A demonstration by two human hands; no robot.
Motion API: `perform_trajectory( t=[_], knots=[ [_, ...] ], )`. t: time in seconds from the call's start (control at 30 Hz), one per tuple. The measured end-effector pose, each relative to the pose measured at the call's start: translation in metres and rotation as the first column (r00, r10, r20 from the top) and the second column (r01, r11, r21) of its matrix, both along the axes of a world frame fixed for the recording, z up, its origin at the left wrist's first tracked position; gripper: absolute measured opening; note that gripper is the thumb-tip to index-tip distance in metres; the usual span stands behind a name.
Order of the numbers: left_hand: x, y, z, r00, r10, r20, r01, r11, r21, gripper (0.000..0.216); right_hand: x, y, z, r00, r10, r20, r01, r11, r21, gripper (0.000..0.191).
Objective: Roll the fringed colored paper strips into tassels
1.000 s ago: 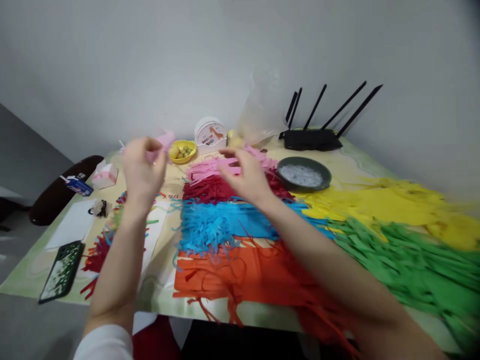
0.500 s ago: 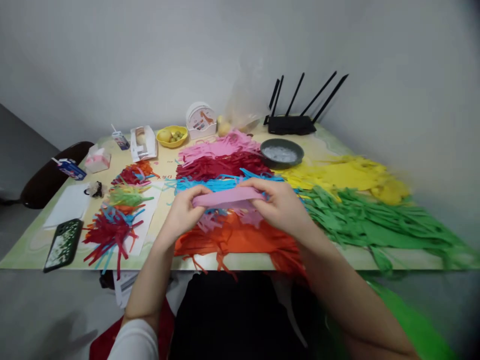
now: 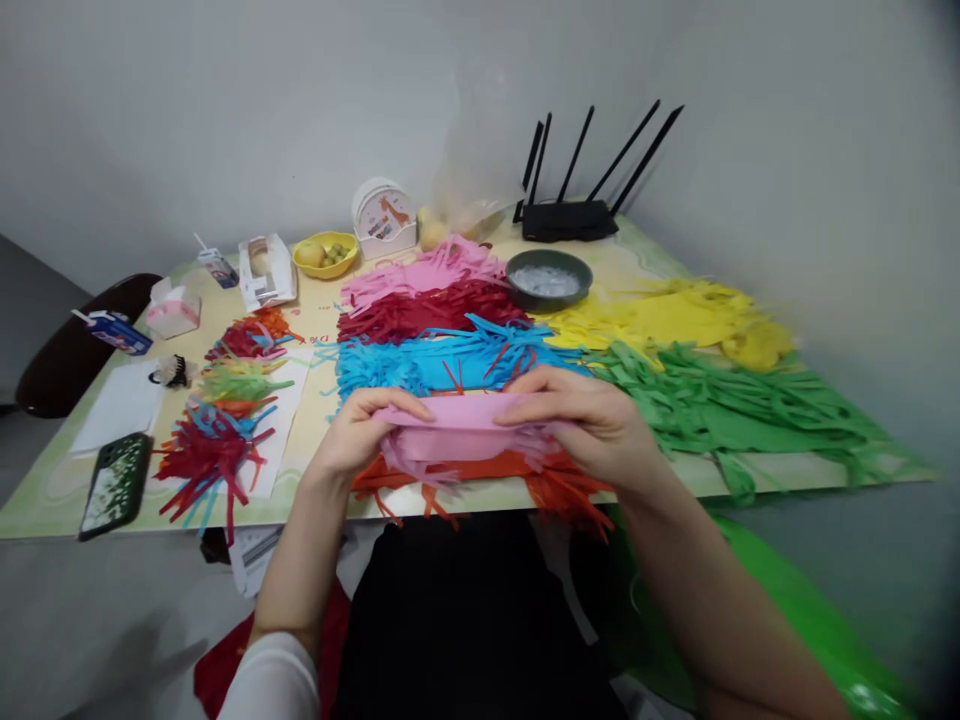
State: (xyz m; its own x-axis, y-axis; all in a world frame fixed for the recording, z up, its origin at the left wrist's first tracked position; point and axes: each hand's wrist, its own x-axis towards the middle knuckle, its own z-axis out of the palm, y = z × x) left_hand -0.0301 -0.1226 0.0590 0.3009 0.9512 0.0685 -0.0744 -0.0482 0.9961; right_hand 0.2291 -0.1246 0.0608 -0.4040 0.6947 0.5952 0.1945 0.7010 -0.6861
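Observation:
Both hands hold a strip of pink fringed tissue paper (image 3: 461, 412), stretched level between them above the table's near edge. My left hand (image 3: 360, 435) pinches its left end, thumb on top. At the right end, my right hand (image 3: 592, 420) grips the paper with thumb and fingers. Cut fringe hangs from both ends of the strip. Beneath it lies orange fringed paper (image 3: 450, 468), partly covered by the pink strip. Just behind are blue fringed paper (image 3: 420, 362), dark red fringed paper (image 3: 427, 312) and another pink fringed sheet (image 3: 427, 277).
Yellow (image 3: 660, 318) and green fringed paper (image 3: 757, 420) spread to the right. A grey bowl (image 3: 581, 292) and a black router (image 3: 570, 222) stand behind. At left are finished-looking multicoloured tassels (image 3: 202, 455), a phone (image 3: 116, 485), a yellow fruit dish (image 3: 326, 270) and drink cartons (image 3: 116, 332).
My hands have lowered slightly toward me, and the pink strip now shows a broader face with a fold along it. The camera view has shifted a little.

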Motion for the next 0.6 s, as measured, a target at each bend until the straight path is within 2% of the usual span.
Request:
perform_trajectory(
  t=[0.1, 0.17, 0.27, 0.4, 0.53, 0.6],
  knots=[
    [-0.001, 0.0, -0.001, 0.993, -0.054, 0.1, 0.059, 0.998, -0.039, 0.012, 0.003, -0.002, 0.002, 0.998, 0.043, 0.042, -0.045, 0.998, 0.05, 0.043],
    [-0.004, 0.001, -0.001, 0.991, -0.092, 0.095, 0.095, 0.995, -0.033, 0.014, 0.004, -0.003, 0.002, 0.997, 0.041, 0.072, -0.047, 0.995, 0.085, 0.043],
    [-0.011, 0.002, 0.0, 0.993, -0.118, -0.003, 0.118, 0.993, 0.007, 0.016, 0.006, -0.004, 0.004, 0.993, 0.039, 0.115, -0.051, 0.993, 0.104, 0.041],
    [-0.016, 0.002, 0.003, 0.987, -0.092, -0.132, 0.101, 0.993, 0.061, 0.02, 0.004, -0.006, 0.007, 0.983, 0.042, 0.181, -0.059, 0.995, 0.086, 0.042],
    [-0.014, -0.001, 0.009, 0.962, -0.055, -0.267, 0.094, 0.986, 0.138, 0.026, 0.003, -0.004, 0.002, 0.974, -0.006, 0.228, -0.011, 0.997, 0.075, 0.041],
    [-0.012, -0.002, 0.011, 0.949, -0.046, -0.313, 0.108, 0.977, 0.182, 0.03, 0.005, -0.002, 0.0, 0.964, -0.049, 0.261, 0.019, 0.993, 0.115, 0.041]
  ],
)
